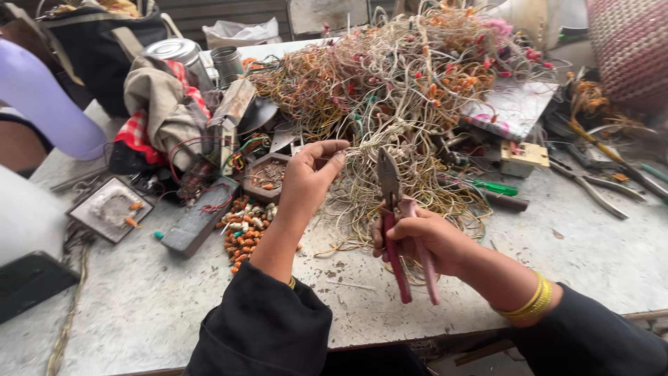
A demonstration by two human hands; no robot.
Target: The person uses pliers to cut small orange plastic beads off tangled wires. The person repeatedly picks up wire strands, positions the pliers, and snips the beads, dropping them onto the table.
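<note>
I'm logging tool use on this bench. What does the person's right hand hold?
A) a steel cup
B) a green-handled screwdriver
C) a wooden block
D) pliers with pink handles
D: the right hand grips the pink-handled pliers, nose pointing up toward the tangled wire pile.

Right hand (417,240) grips pink-handled pliers (398,230), jaws up. Left hand (309,177) pinches thin wire from the wire tangle (396,83) on the desk (591,251)

We raise our left hand (309,174) above the bench (591,251), fingertips pinched together, wrist bent. Our right hand (417,240) sits lower, just beside it, fist closed around pliers (393,216), black sleeves covering both forearms.
</note>
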